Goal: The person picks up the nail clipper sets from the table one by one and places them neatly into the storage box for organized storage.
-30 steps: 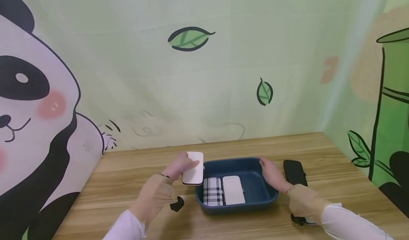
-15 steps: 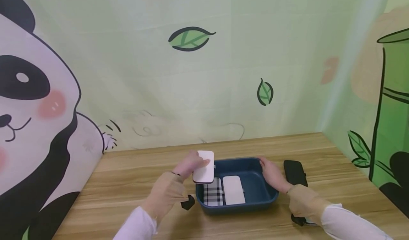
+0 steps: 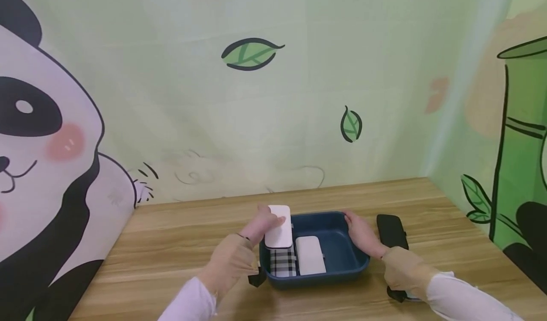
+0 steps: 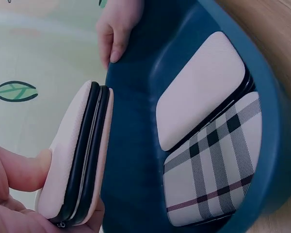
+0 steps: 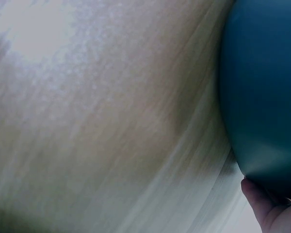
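Note:
My left hand (image 3: 259, 226) pinches a white clamshell case with dark edges (image 3: 279, 227), thumb on its top face, above the basin's back left corner. The left wrist view shows that case (image 4: 70, 150) from its black-trimmed side, apart from the others. Inside the blue basin (image 3: 318, 280) lie a black-and-white plaid case (image 3: 283, 264) at the left and another white case (image 3: 310, 255) beside it. My right hand (image 3: 361, 233) grips the basin's right rim; in the right wrist view, part of this hand (image 5: 276, 211) touches the basin's outer wall (image 5: 266, 97).
A black case (image 3: 391, 231) lies on the wooden table (image 3: 179, 245) just right of the basin, partly behind my right forearm. Bare basin floor (image 3: 342, 250) shows at the right of the cases. A printed backdrop (image 3: 192, 98) stands behind the table.
My left hand has carried the white case rightward, from beside the basin's left rim to above its back left corner. The right hand stays on the rim. The view shifts slightly.

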Motion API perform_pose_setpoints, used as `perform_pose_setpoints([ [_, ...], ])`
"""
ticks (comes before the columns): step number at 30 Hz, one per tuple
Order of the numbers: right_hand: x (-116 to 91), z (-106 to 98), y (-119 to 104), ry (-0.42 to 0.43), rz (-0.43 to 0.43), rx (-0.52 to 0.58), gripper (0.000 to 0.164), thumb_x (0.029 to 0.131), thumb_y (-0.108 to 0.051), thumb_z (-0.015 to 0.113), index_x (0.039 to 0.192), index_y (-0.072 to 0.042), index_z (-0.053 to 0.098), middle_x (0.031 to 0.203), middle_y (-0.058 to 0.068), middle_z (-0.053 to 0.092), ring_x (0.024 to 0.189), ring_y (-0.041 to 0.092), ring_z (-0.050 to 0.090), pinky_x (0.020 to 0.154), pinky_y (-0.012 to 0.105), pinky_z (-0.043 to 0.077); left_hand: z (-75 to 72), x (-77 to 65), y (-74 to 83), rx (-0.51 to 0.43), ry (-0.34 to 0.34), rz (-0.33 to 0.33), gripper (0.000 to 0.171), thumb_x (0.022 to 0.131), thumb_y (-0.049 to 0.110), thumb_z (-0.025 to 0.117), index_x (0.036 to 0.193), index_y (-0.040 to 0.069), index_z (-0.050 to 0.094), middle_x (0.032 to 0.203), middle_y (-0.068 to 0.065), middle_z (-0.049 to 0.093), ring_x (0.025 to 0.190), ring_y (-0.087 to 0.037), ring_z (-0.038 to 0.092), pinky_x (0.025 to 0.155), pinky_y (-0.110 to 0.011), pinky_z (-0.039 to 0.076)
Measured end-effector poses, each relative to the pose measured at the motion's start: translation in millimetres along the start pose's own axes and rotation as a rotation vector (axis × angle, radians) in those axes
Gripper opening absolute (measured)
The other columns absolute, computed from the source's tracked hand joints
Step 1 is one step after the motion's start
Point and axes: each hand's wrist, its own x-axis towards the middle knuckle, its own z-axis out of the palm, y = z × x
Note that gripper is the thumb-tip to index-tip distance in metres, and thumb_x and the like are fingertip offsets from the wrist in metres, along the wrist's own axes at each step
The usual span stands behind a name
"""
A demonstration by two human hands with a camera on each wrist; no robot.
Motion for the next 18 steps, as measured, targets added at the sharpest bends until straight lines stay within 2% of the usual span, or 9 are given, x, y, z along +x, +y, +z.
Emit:
perform_pose_setpoints([
  [5, 1, 0, 1, 0.005, -0.007, -0.004, 0.026, 0.093, 0.004, 0.040, 0.115, 0.014, 0.048, 0.108, 0.031, 0.054, 0.096, 0.039, 0.055, 0.077, 0.046, 0.046, 4.1, 1.1, 2.3, 0.011, 0.005, -0.001, 0.067, 0.086, 0.009, 0.058, 0.130, -0.014, 0.013, 0.120, -0.032, 0.036, 0.103, -0.039, 0.042, 0.087, -0.046, 0.039],
  [14, 2, 1, 1, 0.019, -0.020, -0.015, 0.024, 0.092, 0.004, 0.041, 0.113, 0.013, 0.050, 0.104, 0.030, 0.056, 0.092, 0.038, 0.057, 0.074, 0.045, 0.047, 15.2, 0.9, 7.7, 0.046, -0.052, 0.024, 0.074, 0.085, 0.011, 0.058, 0.132, -0.015, 0.008, 0.112, -0.029, 0.040, 0.095, -0.036, 0.045, 0.082, -0.042, 0.042],
  [18, 1, 1, 1, 0.018, -0.014, -0.012, 0.024, 0.092, 0.004, 0.041, 0.113, 0.013, 0.051, 0.103, 0.029, 0.057, 0.091, 0.037, 0.057, 0.074, 0.045, 0.047, 24.5, -0.4, 11.7, 0.029, -0.061, -0.017, 0.079, 0.086, 0.012, 0.058, 0.135, -0.013, 0.001, 0.117, -0.031, 0.037, 0.096, -0.036, 0.044, 0.081, -0.042, 0.041],
])
